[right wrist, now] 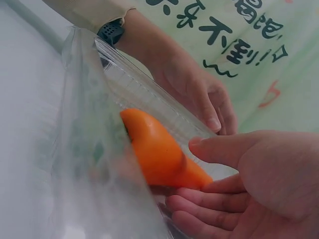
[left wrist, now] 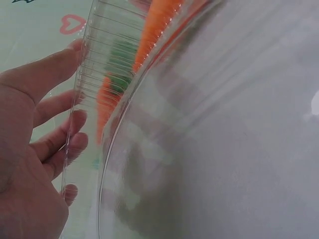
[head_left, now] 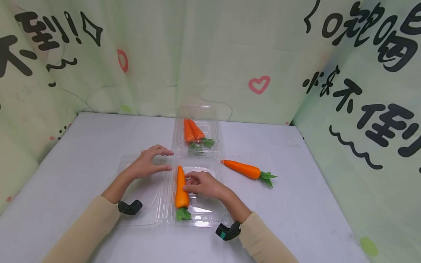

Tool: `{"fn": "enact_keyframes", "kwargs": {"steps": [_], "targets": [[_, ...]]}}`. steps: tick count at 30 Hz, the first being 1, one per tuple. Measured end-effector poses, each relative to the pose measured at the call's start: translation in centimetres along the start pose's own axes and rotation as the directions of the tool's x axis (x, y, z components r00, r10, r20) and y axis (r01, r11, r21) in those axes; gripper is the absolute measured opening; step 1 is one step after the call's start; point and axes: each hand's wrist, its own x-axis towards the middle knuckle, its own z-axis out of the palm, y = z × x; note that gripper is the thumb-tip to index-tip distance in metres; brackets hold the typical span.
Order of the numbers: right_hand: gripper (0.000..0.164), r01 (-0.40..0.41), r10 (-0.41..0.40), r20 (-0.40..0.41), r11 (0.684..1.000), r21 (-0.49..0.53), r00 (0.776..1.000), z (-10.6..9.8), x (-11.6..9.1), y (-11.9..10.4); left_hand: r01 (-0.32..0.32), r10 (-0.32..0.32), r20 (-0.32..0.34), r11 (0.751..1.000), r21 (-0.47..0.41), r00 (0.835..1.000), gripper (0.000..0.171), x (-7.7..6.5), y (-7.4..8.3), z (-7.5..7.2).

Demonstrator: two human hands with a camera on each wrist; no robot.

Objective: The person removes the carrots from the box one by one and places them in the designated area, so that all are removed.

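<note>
Beige sleeves (head_left: 85, 226) led to the left hand (head_left: 149, 163), fingers wide and empty, and the right hand (head_left: 205, 185), fingers loosely parted beside a carrot (head_left: 181, 191) inside the clear container (head_left: 204, 210); only the right wrist view showed its thumb apart from it.

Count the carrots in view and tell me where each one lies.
4. Two carrots lie in the far container, one carrot in the near container beside the right hand, and one carrot on the table, right of the near container.

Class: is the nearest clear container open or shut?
Open: its lid lies spread on the table beside the base, leaving one carrot uncovered.
</note>
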Motion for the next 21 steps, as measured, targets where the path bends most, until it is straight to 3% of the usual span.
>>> {"fn": "enact_keyframes", "kwargs": {"steps": [11, 21], "targets": [[0.058, 0.010, -0.012, 0.014, 0.990, 0.138, 1.000, -0.27, 0.19, 0.44, -0.012, 0.012, -0.011, 1.000, 0.009, 1.000, 0.050, 0.05, 0.02, 0.04], [0.071, 0.033, -0.043, 0.044, 0.979, 0.201, 0.998, -0.14, 0.16, 0.19, -0.038, 0.038, -0.024, 0.999, 0.010, 0.999, 0.050, 0.00, 0.05, 0.07]]}}
